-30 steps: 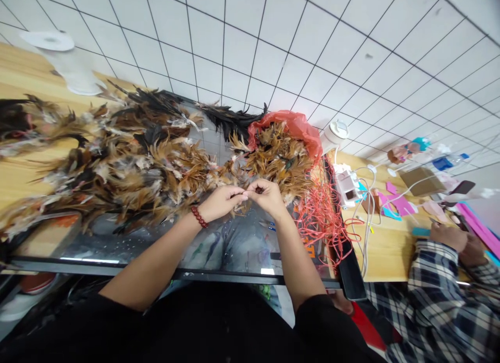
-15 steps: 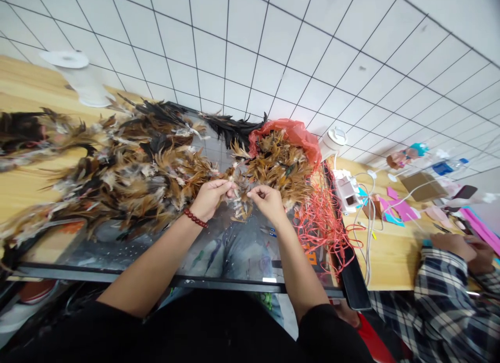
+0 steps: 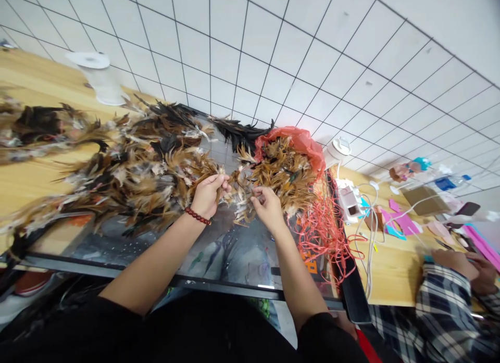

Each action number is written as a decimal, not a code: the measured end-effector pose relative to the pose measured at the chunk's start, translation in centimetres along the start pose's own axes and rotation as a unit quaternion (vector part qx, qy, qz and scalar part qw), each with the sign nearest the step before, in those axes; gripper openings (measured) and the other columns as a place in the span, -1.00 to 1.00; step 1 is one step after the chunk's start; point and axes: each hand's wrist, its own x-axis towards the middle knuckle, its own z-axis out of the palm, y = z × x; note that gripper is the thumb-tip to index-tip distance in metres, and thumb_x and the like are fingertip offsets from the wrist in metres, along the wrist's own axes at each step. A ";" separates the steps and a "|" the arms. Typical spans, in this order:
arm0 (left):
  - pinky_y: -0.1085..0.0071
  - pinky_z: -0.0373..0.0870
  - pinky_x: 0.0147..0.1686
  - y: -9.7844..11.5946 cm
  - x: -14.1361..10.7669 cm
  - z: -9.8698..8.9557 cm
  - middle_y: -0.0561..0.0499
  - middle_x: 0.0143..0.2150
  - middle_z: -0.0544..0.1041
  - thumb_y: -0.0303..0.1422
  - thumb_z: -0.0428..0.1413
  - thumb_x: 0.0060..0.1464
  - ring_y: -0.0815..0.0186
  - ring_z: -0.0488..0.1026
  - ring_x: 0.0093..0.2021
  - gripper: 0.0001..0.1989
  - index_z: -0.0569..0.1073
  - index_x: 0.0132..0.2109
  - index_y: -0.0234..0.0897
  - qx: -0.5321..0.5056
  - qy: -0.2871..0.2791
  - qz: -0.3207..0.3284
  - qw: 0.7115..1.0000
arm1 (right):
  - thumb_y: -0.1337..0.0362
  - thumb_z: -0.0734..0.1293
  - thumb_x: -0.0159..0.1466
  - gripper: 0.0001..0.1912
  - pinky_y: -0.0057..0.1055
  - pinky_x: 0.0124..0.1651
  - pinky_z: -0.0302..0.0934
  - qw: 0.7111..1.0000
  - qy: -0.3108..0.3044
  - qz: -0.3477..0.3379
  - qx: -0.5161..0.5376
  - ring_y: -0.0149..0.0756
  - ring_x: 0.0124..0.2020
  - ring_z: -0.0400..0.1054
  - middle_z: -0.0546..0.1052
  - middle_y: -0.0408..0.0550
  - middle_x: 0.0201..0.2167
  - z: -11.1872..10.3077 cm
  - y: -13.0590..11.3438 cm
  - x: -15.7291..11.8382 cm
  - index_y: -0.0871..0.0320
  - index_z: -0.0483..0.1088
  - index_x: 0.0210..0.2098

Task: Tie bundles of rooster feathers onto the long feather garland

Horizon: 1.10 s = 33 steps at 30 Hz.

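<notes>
My left hand (image 3: 208,196), with a red bead bracelet at the wrist, is closed in a pinch on a small feather piece at the edge of a large heap of brown and cream feathers (image 3: 136,180). To its right my right hand (image 3: 266,204) has its fingers curled and pressed together; what they hold is too small to make out. Between and just above both hands lie loose feathers (image 3: 241,188). Behind my right hand a pile of golden-brown feathers (image 3: 287,170) spills from a red plastic bag (image 3: 302,138).
Tangled red string (image 3: 322,233) lies right of my right arm, beside a black tray edge (image 3: 353,295). A white spool (image 3: 97,79) stands back left. A lidded white cup (image 3: 338,150), cables and a power strip (image 3: 350,199) are right. Another person's plaid sleeve (image 3: 443,295) is far right.
The view has shifted slightly, so the table things appear a little further right. My left hand has drawn back slightly from the loose feathers, and the fingers of my right hand are more curled.
</notes>
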 end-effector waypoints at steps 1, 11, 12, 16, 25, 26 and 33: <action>0.50 0.35 -0.43 -0.1 0.0 0.0 0.10 -0.57 0.38 -0.30 0.34 -0.16 0.42 0.42 -0.50 -0.75 0.51 -0.39 -0.39 0.003 -0.001 0.000 1.000 | 0.30 0.27 0.23 -0.75 -0.41 -0.13 0.26 0.999 -0.002 -0.020 -0.024 -0.33 -0.24 0.37 0.49 -0.01 -0.18 0.1 0.0 -0.1 0.18 0.47 -0.13; 0.47 0.25 -0.46 -0.8 -0.1 0.2 0.08 -0.56 0.40 -0.19 0.36 -0.22 0.41 0.38 -0.49 -0.69 0.53 -0.41 -0.36 0.055 -0.025 0.033 0.998 | 0.23 0.23 0.33 -0.78 -0.28 0.01 0.16 0.989 -0.020 -0.081 -0.123 -0.21 -0.10 0.32 0.50 0.03 -0.18 0.8 -1.2 -0.6 0.11 0.51 -0.27; 0.47 0.26 -0.44 -0.9 -0.2 0.2 0.07 -0.55 0.42 -0.18 0.37 -0.24 0.41 0.38 -0.48 -0.67 0.54 -0.41 -0.36 0.060 -0.027 0.028 0.997 | 0.19 0.25 0.32 -0.78 -0.32 -0.03 0.18 0.997 0.006 -0.063 -0.049 -0.25 -0.16 0.33 0.51 0.00 -0.23 0.8 -1.3 -0.5 0.12 0.49 -0.31; 0.42 0.34 -0.33 -1.2 -0.5 0.6 -0.01 -0.47 0.53 -0.14 0.42 -0.37 0.37 0.42 -0.43 -0.59 0.58 -0.40 -0.37 0.086 -0.036 -0.011 0.996 | 0.07 0.35 0.21 -0.74 -0.46 -0.31 0.16 0.976 0.030 0.045 0.213 -0.41 -0.46 0.25 0.44 -0.17 -0.49 1.3 -1.9 -0.5 0.15 0.46 -0.39; 0.45 0.33 -0.33 -1.9 -1.3 0.9 0.01 -0.47 0.54 -0.14 0.43 -0.33 0.36 0.43 -0.41 -0.62 0.60 -0.41 -0.35 0.092 -0.120 -0.044 0.988 | 0.00 0.43 0.03 -0.66 -0.50 -0.47 0.04 0.930 -0.010 0.139 0.340 -0.50 -0.61 0.11 0.37 -0.23 -0.66 2.3 -3.1 -0.5 0.17 0.45 -0.51; 0.45 0.33 -0.35 -1.9 -1.3 0.9 0.01 -0.48 0.54 -0.14 0.43 -0.32 0.37 0.42 -0.42 -0.62 0.60 -0.40 -0.35 0.083 -0.129 -0.056 0.987 | -0.02 0.44 0.02 -0.65 -0.50 -0.48 0.04 0.927 -0.005 0.148 0.344 -0.50 -0.62 0.10 0.37 -0.23 -0.67 2.3 -3.1 -0.5 0.16 0.44 -0.53; 0.38 0.41 -0.28 -1.6 -1.7 1.1 -0.11 -0.33 0.62 -0.21 0.44 -0.32 0.29 0.51 -0.34 -0.59 0.64 -0.30 -0.38 0.047 -0.153 -0.111 0.981 | -0.08 0.46 -0.03 -0.57 -0.51 -0.50 -0.01 0.917 -0.045 0.175 0.356 -0.52 -0.63 0.08 0.41 -0.19 -0.66 2.0 -3.0 -0.2 0.15 0.36 -0.62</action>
